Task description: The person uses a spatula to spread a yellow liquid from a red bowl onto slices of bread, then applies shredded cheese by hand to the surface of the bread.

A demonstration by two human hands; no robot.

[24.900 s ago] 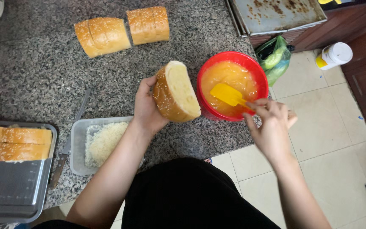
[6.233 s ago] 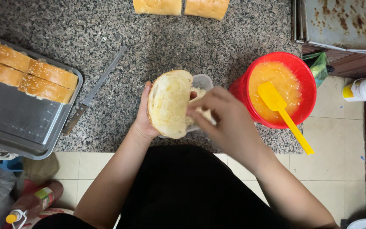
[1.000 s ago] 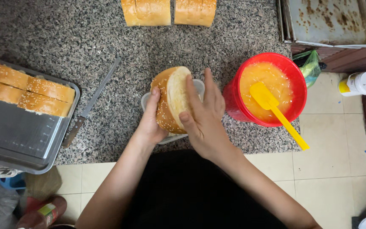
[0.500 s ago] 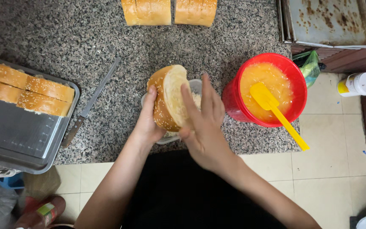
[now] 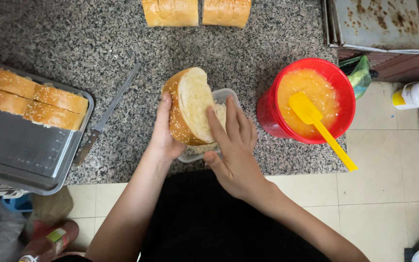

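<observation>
The left hand [image 5: 163, 138] grips a sesame bun half [image 5: 188, 106] over a clear plastic tub [image 5: 225, 99] at the granite surface's [image 5: 49, 39] front edge; the right hand [image 5: 233, 150], fingers open, seemingly presses its cut face; bare granite lies behind.

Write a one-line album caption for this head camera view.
Left hand holds a sesame bread half over a clear tub; right hand presses its cut face.

Left hand [image 5: 163, 138] grips a bread half [image 5: 187, 106] above a clear tub [image 5: 221, 97]; right hand [image 5: 233, 150] presses its cut face, left of the red bowl [image 5: 272, 116].
</observation>
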